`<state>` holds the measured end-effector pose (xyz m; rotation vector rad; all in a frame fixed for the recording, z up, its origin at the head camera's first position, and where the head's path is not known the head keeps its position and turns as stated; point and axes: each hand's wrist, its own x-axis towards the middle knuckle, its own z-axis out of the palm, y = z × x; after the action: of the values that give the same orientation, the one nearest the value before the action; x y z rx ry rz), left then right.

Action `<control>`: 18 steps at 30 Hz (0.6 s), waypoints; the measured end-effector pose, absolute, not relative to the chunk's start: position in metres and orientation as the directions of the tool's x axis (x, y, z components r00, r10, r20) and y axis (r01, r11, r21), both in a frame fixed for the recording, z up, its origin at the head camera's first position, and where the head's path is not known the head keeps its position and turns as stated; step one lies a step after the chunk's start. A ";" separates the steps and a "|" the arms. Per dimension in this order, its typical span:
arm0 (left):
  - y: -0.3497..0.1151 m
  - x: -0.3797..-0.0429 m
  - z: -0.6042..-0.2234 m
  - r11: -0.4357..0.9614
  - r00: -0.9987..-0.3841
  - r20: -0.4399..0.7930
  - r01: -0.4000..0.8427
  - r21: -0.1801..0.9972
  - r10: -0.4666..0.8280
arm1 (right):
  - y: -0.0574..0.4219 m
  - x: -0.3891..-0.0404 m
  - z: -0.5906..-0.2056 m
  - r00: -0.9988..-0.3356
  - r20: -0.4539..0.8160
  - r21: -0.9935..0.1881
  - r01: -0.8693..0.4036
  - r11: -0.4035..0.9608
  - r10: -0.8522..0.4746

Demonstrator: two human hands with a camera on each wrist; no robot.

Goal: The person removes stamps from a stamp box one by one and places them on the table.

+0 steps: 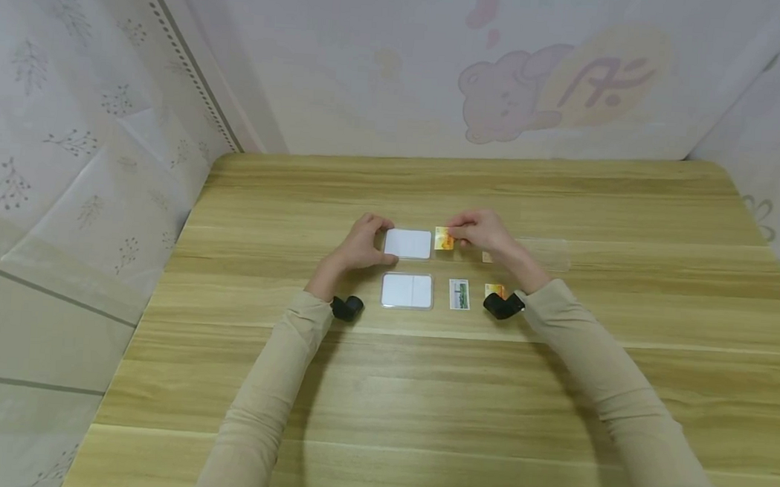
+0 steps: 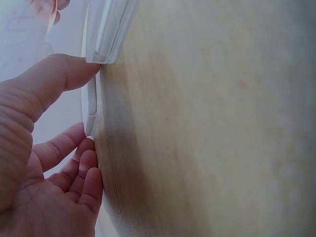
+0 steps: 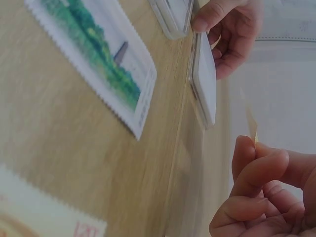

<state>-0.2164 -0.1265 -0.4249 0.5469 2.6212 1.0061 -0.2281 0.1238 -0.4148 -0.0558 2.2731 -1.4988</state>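
Note:
My left hand (image 1: 362, 243) holds a flat clear plastic case with a white insert (image 1: 408, 244), its thumb at the near edge and its fingers at the far edge. In my right hand (image 1: 483, 230) a yellow-orange postage stamp (image 1: 441, 238) is pinched between thumb and finger, raised just off the case's right side. The right wrist view shows this stamp (image 3: 252, 126) nearly edge-on. Nearer to me lies a second clear case (image 1: 397, 290) with a white insert. Right of it rest a green landscape stamp (image 1: 458, 294) and another orange stamp (image 1: 493, 288), partly covered by the wrist camera.
A clear plastic piece (image 1: 552, 253) lies on the wooden table (image 1: 433, 410) behind my right forearm, which partly hides it. A small pale item (image 1: 486, 257) shows at its left end. Patterned curtains hang behind and at the sides.

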 end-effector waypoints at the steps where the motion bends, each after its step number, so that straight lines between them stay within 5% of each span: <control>1: -0.126 -0.216 -0.425 0.687 -0.889 -0.123 0.246 0.684 0.441 | 0.125 -0.228 -0.415 -0.914 -0.316 -0.887 0.189 0.422 -0.255; 18: -0.127 -0.217 -0.427 0.674 -0.886 -0.124 0.242 0.698 0.447 | 0.140 -0.227 -0.419 -0.926 -0.297 -0.841 0.137 0.524 -0.234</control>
<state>-0.2169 -0.1268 -0.4269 0.5495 2.6054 1.0263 -0.2267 0.1405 -0.4191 -0.0800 2.3931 -1.3686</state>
